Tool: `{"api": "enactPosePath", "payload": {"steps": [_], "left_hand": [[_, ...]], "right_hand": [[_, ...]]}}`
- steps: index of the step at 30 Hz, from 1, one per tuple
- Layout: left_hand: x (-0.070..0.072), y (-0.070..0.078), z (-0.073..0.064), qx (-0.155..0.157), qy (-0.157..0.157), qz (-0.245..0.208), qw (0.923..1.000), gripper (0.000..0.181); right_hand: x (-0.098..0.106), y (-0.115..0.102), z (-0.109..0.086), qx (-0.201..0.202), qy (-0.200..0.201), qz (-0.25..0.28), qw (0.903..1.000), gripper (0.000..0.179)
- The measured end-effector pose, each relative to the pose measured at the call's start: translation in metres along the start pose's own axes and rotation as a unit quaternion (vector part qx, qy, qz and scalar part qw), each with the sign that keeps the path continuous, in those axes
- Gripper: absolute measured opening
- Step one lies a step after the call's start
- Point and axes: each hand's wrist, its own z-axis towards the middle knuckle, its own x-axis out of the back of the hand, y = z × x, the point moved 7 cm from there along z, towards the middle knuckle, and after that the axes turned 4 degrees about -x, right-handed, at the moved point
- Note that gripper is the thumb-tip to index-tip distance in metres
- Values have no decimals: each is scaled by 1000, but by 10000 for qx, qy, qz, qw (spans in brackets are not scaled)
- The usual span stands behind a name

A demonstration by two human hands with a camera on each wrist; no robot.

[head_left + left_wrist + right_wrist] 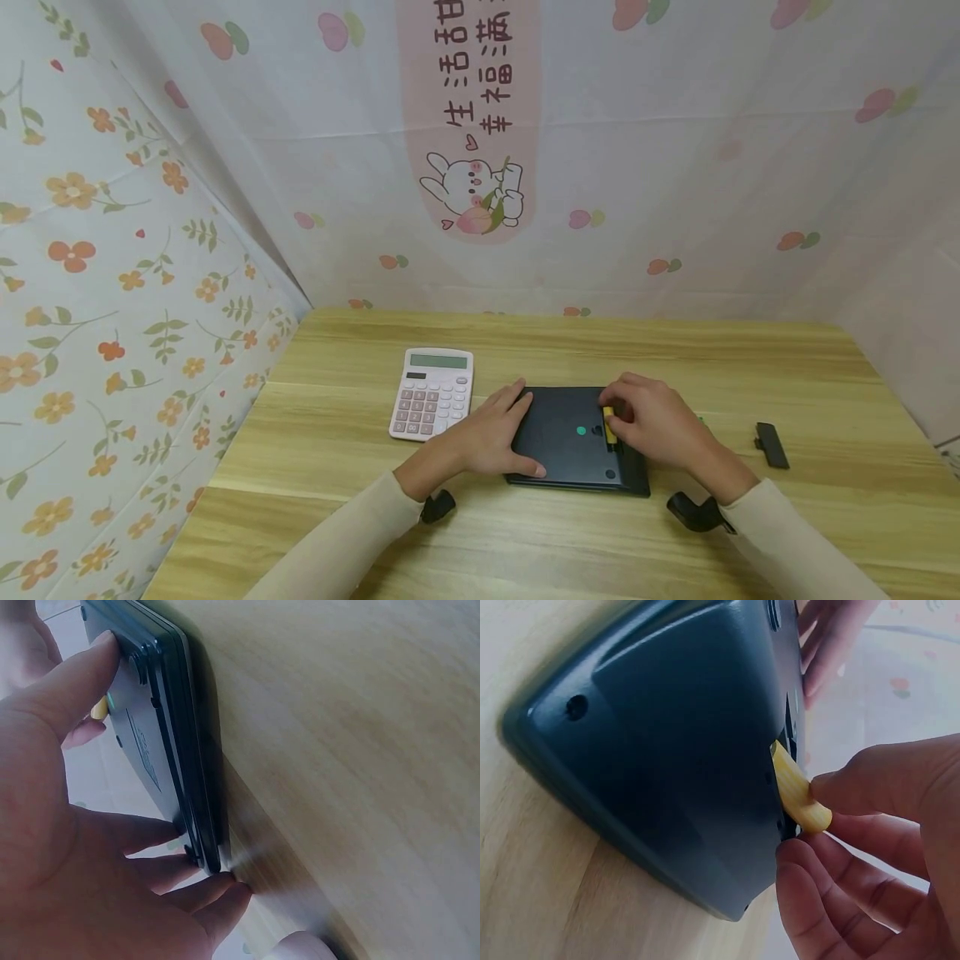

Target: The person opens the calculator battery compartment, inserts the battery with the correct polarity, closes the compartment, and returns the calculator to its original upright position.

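Note:
A dark, flat calculator-like device point(558, 433) lies on the table with its underside up and a narrow battery slot near its right end. My left hand point(491, 433) rests on its left part, fingers spread, the thumb on the underside and fingertips at the edge. At the slot, my right hand point(660, 421) pinches a yellow battery point(799, 791) between thumb and fingers. One end of the battery sits in the slot while the other tilts up out of it. A small black battery cover point(772, 445) lies to the right of the right hand.
A white and pink calculator point(433, 396) lies face up left of the dark device. Something small and green point(701, 419) shows partly behind the right hand. The wooden table point(300, 425) ends at patterned cloth point(637, 167) at the back and left.

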Motion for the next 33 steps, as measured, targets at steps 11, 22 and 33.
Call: {"api": "enactPosePath", "payload": {"steps": [11, 22, 33], "left_hand": [[-2, 5, -4, 38, -158, 233, 9996, 124], [-10, 10, -6, 170, -130, 613, 9979, 129], [-9, 10, -7, 182, -140, 559, 9982, 126]], "right_hand": [[1, 4, -4, -306, -134, -57, 9994, 18], [-7, 15, -20, -24, -989, 515, 9938, 64], [-7, 17, -45, 497, -746, 70, 9960, 110]]}}
